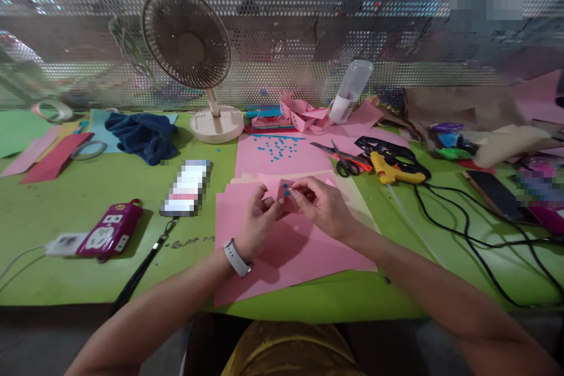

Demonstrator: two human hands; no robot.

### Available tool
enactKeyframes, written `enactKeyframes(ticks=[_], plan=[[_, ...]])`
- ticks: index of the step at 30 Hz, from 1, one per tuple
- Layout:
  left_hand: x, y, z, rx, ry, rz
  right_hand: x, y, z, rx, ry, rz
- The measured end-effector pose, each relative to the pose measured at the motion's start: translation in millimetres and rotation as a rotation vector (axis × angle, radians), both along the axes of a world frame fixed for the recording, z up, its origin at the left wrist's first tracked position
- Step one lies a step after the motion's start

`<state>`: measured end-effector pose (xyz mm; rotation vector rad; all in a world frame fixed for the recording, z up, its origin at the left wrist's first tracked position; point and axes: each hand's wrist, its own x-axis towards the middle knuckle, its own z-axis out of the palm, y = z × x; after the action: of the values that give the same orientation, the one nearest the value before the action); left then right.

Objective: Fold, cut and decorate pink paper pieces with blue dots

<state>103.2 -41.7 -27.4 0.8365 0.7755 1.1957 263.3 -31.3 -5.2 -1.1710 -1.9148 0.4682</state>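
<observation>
Both hands meet over a stack of pink paper sheets (pixel 286 247) at the table's front. My left hand (pixel 258 220) and my right hand (pixel 319 202) pinch a small folded pink paper piece (pixel 285 192) between them; it carries a few small blue dots. The left wrist wears a white watch band. Further back, on another pink sheet, lie several loose blue paper dots (pixel 275 150).
A table fan (pixel 189 53) stands at the back. Scissors (pixel 346 160) and a yellow glue gun (pixel 394 170) with black cables lie to the right. On the left are a blue cloth (pixel 141 135), a magenta power strip (pixel 110 232), a phone (pixel 187 188) and tape rolls.
</observation>
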Motion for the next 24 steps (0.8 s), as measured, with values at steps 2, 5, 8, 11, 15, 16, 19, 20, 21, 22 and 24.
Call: enactKeyframes(ticks=[2,5,8,11,15,16,19,20,21,22,24], plan=[[-0.1,0.0,0.0,0.005,0.006,0.009,-0.2,-0.3,-1.1,-0.017,-0.005,0.014],[-0.1,-0.2,0.6,0.001,0.021,0.011,-0.6,-0.7,-1.8,-0.013,-0.010,0.030],[0.3,-0.1,0.7,-0.009,0.015,0.017,-0.7,-0.6,-1.8,0.009,-0.023,0.039],[0.9,-0.1,0.2,-0.012,0.002,0.031,-0.5,-0.2,-2.8,0.016,-0.037,0.032],[1.4,-0.2,0.3,-0.017,0.004,0.039,-0.9,0.2,-5.7,0.028,-0.041,0.017],[1.4,-0.3,0.4,-0.017,0.007,0.038,-1.1,0.3,-6.3,0.031,-0.040,0.015],[1.2,-0.3,0.7,-0.018,0.010,0.031,-2.1,0.1,-7.5,0.050,-0.034,-0.005],[1.1,-0.3,0.8,-0.020,0.009,0.030,-2.5,-0.1,-7.5,0.056,-0.031,-0.014],[1.0,-0.3,0.9,-0.023,0.008,0.030,-2.9,-0.2,-7.5,0.059,-0.026,-0.020],[0.9,-0.4,1.0,-0.026,0.006,0.032,-3.3,-0.4,-7.4,0.057,-0.018,-0.025],[1.0,-0.6,1.2,-0.033,-0.003,0.029,-4.1,-0.9,-7.0,0.035,0.008,-0.028]])
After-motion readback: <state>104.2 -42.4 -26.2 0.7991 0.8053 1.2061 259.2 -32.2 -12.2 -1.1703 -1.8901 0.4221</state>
